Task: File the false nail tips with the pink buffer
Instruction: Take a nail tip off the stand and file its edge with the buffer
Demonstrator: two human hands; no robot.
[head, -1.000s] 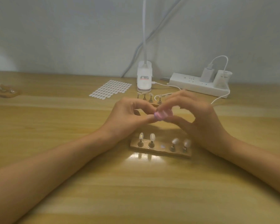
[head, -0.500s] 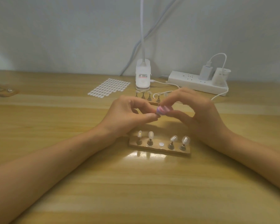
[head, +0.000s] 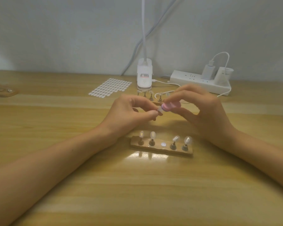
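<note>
Over 1 stand (head: 160, 149), 4 nail tips (head: 152, 135); 2 hands (head: 126, 115) (head: 207, 115), 1 pink buffer (head: 170, 106)

Both forearms are angling inward on either side of the wooden stand (head: 161, 148), and the hands are hovering just behind it. The left hand (head: 129, 114) is pinching a nail tip (head: 160, 110) between thumb and forefinger. The right hand (head: 204, 111) is gripping the pink buffer (head: 170, 106) with curled fingers, right at that tip.
</note>
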